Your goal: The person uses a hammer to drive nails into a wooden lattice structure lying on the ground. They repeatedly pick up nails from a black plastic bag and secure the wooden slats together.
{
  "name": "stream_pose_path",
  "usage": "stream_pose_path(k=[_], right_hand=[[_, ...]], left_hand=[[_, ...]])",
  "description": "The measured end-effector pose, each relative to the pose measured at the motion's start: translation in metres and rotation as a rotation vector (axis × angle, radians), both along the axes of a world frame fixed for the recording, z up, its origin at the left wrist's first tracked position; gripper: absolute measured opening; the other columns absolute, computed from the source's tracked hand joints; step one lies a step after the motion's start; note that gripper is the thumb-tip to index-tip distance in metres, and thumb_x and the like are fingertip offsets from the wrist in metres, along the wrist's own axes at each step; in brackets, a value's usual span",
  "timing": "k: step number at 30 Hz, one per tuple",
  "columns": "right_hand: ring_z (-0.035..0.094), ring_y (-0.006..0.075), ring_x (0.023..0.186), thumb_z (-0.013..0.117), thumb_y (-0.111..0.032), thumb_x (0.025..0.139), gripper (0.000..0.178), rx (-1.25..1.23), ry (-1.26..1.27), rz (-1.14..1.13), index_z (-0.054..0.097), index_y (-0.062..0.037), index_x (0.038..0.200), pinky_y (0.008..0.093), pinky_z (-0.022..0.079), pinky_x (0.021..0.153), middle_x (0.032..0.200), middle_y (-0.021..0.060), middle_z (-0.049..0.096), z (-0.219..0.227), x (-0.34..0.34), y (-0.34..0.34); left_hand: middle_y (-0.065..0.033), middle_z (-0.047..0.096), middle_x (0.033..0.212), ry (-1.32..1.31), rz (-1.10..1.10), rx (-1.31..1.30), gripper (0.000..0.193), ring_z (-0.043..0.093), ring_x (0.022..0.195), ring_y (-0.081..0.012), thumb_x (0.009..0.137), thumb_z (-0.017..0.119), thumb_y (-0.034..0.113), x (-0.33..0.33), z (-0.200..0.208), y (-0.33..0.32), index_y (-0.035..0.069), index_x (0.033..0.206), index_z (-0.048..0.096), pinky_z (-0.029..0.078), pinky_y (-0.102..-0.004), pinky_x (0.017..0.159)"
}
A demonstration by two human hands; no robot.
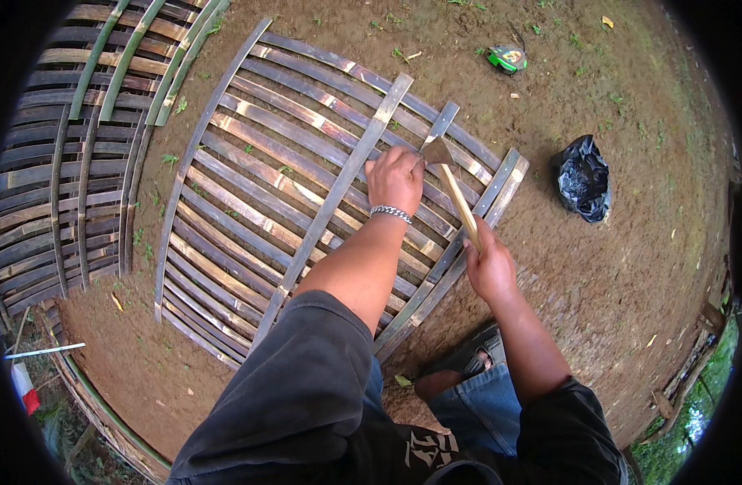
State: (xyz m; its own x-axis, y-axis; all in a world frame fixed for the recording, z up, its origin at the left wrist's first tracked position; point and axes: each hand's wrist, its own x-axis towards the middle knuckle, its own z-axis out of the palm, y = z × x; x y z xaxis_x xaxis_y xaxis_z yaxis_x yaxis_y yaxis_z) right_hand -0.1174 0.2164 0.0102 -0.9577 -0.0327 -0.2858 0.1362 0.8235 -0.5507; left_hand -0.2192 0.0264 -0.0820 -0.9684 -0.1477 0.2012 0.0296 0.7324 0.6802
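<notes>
A lattice panel of split bamboo slats (262,176) lies on the ground in front of me, with long crosswise strips (347,174) over the slats. My left hand (397,179) rests on the panel with its fingers curled together beside a shorter strip (444,120); what they pinch, if anything, is hidden. My right hand (492,265) is wrapped round the lower end of the wooden handle of a hatchet (458,196). Its wedge-shaped metal head is over the panel, right beside my left fingers.
Another bamboo panel (33,174) lies at the left, with green bamboo strips (128,61) across its far part. A black plastic bag (582,179), open at the top, stands on the dirt at the right. A small green and black object (508,58) lies farther off.
</notes>
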Motion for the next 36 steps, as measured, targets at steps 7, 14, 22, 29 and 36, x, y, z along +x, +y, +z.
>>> stream_pose_path(k=[7, 14, 22, 29, 36], right_hand=[[0.066, 0.0479, 0.106, 0.063, -0.01, 0.094, 0.053, 0.02, 0.031, 0.016, 0.048, -0.0125, 0.145, 0.0511, 0.056, 0.09, 0.123, 0.028, 0.065, 0.0, -0.006, 0.0], [0.067, 0.0469, 0.106, 0.064, -0.009, 0.094, 0.055, -0.027, 0.184, -0.004, 0.047, -0.0139, 0.146, 0.0507, 0.057, 0.087, 0.119, 0.0268, 0.066, -0.003, 0.002, 0.009], [0.067, 0.0462, 0.105, 0.065, -0.009, 0.094, 0.054, 0.017, 0.089, 0.05, 0.049, -0.0141, 0.145, 0.0504, 0.057, 0.086, 0.118, 0.0256, 0.067, -0.003, -0.008, 0.004], [0.066, 0.0457, 0.11, 0.065, -0.01, 0.094, 0.055, 0.026, 0.062, 0.035, 0.049, -0.0138, 0.146, 0.0485, 0.056, 0.09, 0.123, 0.0252, 0.066, -0.004, -0.006, 0.007], [0.065, 0.049, 0.112, 0.065, -0.004, 0.093, 0.052, 0.064, -0.065, 0.054, 0.05, -0.0046, 0.143, 0.0492, 0.055, 0.092, 0.123, 0.0308, 0.064, 0.002, -0.013, 0.004]], left_hand=[[-0.0009, 0.07, 0.098, -0.021, 0.018, -0.002, 0.005, 0.066, 0.096, -0.0227, 0.085, 0.073, 0.017, -0.002, 0.0, 0.001, 0.013, 0.087, 0.075, 0.041, -0.0399, 0.084], [-0.0016, 0.07, 0.099, -0.064, -0.006, -0.028, 0.006, 0.066, 0.098, -0.0234, 0.085, 0.073, 0.017, 0.0, 0.0, -0.001, 0.012, 0.087, 0.074, 0.041, -0.0409, 0.085], [-0.0018, 0.069, 0.098, -0.029, 0.008, -0.031, 0.005, 0.066, 0.097, -0.0233, 0.085, 0.073, 0.018, -0.001, 0.0, 0.0, 0.014, 0.087, 0.074, 0.041, -0.0414, 0.085], [-0.001, 0.069, 0.098, -0.034, 0.005, -0.008, 0.003, 0.065, 0.096, -0.0235, 0.084, 0.073, 0.017, -0.001, -0.002, 0.0, 0.015, 0.084, 0.074, 0.041, -0.0413, 0.084], [-0.0011, 0.069, 0.098, -0.029, 0.012, -0.012, 0.004, 0.066, 0.096, -0.0234, 0.084, 0.074, 0.017, -0.003, 0.0, 0.0, 0.014, 0.084, 0.073, 0.041, -0.0413, 0.084]])
